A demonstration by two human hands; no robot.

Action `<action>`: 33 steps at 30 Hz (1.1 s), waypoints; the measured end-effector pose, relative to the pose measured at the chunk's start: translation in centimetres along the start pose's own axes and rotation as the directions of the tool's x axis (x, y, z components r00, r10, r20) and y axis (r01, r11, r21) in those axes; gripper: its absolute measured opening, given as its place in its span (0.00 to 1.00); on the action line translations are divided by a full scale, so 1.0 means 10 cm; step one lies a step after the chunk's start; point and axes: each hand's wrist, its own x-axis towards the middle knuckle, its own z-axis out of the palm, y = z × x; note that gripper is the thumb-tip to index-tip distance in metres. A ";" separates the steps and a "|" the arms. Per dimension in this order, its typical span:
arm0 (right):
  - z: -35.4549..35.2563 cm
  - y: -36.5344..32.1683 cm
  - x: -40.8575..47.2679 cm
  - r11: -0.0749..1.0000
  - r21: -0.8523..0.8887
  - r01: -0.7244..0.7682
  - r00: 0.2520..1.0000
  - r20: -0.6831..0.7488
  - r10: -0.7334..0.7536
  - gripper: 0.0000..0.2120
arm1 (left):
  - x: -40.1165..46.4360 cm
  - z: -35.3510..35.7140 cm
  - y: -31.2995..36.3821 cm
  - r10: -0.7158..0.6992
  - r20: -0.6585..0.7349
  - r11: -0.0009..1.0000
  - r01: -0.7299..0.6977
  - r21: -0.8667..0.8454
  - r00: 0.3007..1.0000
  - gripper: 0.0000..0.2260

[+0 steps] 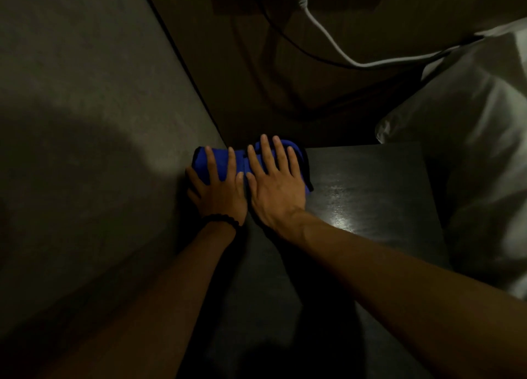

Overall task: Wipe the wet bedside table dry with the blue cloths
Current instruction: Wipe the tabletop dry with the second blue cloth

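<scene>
our two bare forearms reach in from the near edge, the left one wearing a dark beaded bracelet [221, 221] at the wrist. our left hand [218, 189] and right hand [275, 186] lie flat side by side, thumbs touching, fingers spread wide and pressing down on the blue cloths [219, 157], which bunch under and just beyond our fingertips at the far left corner of the dark bedside table [368, 184]. right of our right fingers the tabletop shines. beyond our fingertips a white cable [328, 40] trails toward a white pillow [467, 133].
</scene>
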 end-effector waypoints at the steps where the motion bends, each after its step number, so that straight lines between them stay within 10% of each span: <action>1: -0.01 -0.01 0.02 1.000 0.006 -0.005 1.000 0.010 0.005 0.29 | -0.01 0.01 0.04 -0.030 0.001 1.000 0.030 -0.002 1.000 0.24; 33: 0.00 0.23 0.05 1.000 0.014 0.004 1.000 -0.018 -0.003 0.28 | -0.29 0.07 0.00 -0.088 -0.042 0.995 0.086 -0.047 0.995 0.24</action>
